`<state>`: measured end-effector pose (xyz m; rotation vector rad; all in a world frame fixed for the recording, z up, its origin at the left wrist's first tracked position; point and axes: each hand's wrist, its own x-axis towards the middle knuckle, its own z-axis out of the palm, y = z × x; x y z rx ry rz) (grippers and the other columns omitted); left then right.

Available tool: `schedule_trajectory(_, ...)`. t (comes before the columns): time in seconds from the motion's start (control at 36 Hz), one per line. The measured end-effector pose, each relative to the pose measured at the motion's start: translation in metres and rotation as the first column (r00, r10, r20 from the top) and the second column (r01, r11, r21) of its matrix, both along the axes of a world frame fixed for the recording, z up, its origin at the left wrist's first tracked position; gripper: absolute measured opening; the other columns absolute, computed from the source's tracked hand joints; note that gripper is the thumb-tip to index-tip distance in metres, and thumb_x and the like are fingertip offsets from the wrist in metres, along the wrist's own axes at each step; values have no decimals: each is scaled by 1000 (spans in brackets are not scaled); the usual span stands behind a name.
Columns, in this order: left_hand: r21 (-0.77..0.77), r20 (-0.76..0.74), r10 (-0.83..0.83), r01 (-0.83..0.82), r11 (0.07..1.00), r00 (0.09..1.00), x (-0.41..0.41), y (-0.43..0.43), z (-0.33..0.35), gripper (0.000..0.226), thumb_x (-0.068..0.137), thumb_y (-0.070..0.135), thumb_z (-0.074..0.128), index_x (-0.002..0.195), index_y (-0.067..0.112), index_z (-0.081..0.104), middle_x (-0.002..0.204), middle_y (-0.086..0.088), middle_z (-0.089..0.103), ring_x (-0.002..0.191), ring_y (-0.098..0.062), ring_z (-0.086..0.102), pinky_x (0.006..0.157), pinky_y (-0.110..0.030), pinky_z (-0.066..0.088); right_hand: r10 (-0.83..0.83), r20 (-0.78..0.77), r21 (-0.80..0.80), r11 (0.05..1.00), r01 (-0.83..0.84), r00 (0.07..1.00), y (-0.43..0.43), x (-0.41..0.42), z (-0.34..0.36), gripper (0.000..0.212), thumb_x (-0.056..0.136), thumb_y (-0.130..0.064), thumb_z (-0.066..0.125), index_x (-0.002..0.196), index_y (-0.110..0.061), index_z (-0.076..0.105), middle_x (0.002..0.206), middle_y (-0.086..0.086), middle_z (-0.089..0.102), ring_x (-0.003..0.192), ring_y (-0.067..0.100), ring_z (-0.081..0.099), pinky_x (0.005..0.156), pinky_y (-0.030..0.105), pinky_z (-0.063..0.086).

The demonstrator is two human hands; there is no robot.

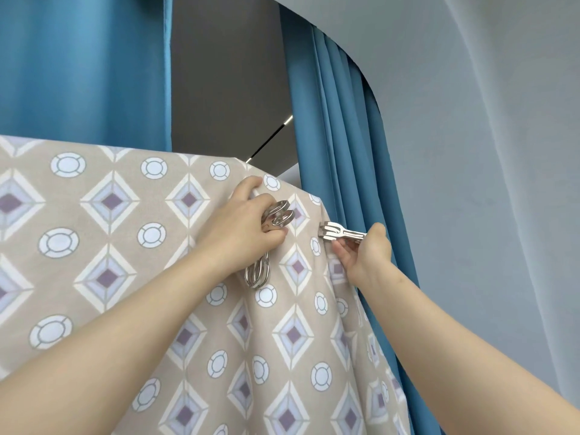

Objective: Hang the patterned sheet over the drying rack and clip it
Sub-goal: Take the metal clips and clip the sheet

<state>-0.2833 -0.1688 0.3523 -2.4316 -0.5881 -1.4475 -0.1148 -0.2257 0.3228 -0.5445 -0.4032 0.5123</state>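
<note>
Gripping spare clips (277,215), left hand (240,229) rests on the sheet (125,246); right hand (367,257) pinches a clip (337,233) beside blue curtains (342,146).

On my screen I saw only the person's arms. The left forearm (125,324) and the right forearm (470,337) were both bare, uncovered from the view's lower edge up to the wrists. The left hand (241,227) and the right hand (367,255) were bare as well. I could not judge finer detail on them.

Beige diamond-patterned sheet (125,246) draped; steel clip (340,235) at edge.
</note>
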Motion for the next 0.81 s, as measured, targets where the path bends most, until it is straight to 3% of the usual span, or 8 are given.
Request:
schedule_trajectory(0.11, -7, -1, -2, 2, 1000, 1000, -1, 0, 0, 24, 81, 33, 61, 100, 19, 58, 149, 11, 21, 118, -14, 45, 90, -31, 41, 1, 6, 15, 1000, -1, 1000, -3, -7, 3, 25, 96, -19, 34, 77, -6, 44, 74, 9, 47, 61, 19, 55, 65, 31, 54)
schedule_trajectory(0.28, -29, 8, -13, 13, 1000, 1000, -2, -1, 1, 26, 81, 33, 61, 102, 17, 59, 149, 11, 21, 119, -13, 45, 89, -28, 40, -96, 13, 21, 995, 96, 995, -1, -9, 3, 22, 95, -16, 41, 78, -3, 45, 71, 12, 57, 53, 20, 59, 68, 33, 55)
schedule_trajectory(0.44, -32, 46, -62, 63, 997, 997, -5, 0, 1, 24, 81, 31, 63, 101, 18, 59, 149, 13, 20, 120, -5, 40, 73, -19, 27, -179, 20, 0, 984, 179, 984, 10, -7, 6, 29, 94, -26, 53, 74, -6, 46, 75, 8, 60, 48, 20, 61, 71, 34, 57)
schedule_trajectory(0.64, -63, 86, -18, 24, 998, 996, -11, -2, 29, 37, 83, 30, 60, 118, 30, 51, 151, 9, 17, 121, -12, 45, 80, -22, 29, -104, -27, 24, 994, 105, 994, 21, -8, 10, 31, 94, -26, 55, 74, -5, 45, 73, 10, 59, 53, 22, 61, 48, 26, 56)
schedule_trajectory(0.75, -112, 33, 58, -54, 992, 998, -7, 0, 44, 38, 81, 33, 59, 118, 31, 50, 149, 0, 20, 125, -18, 45, 81, -23, 32, -59, -46, 29, 998, 60, 997, 27, -8, 13, 31, 96, -26, 52, 73, -6, 44, 67, 10, 59, 34, 17, 58, 46, 26, 54)
schedule_trajectory(0.81, -157, -23, 72, -75, 985, 997, -5, 0, 51, 35, 80, 33, 59, 115, 30, 51, 138, -3, 31, 115, -22, 52, 78, -25, 38, -44, -63, 26, 999, 46, 997, 31, -7, 15, 30, 96, -26, 51, 73, -7, 44, 70, 10, 60, 30, 17, 57, 46, 26, 54)
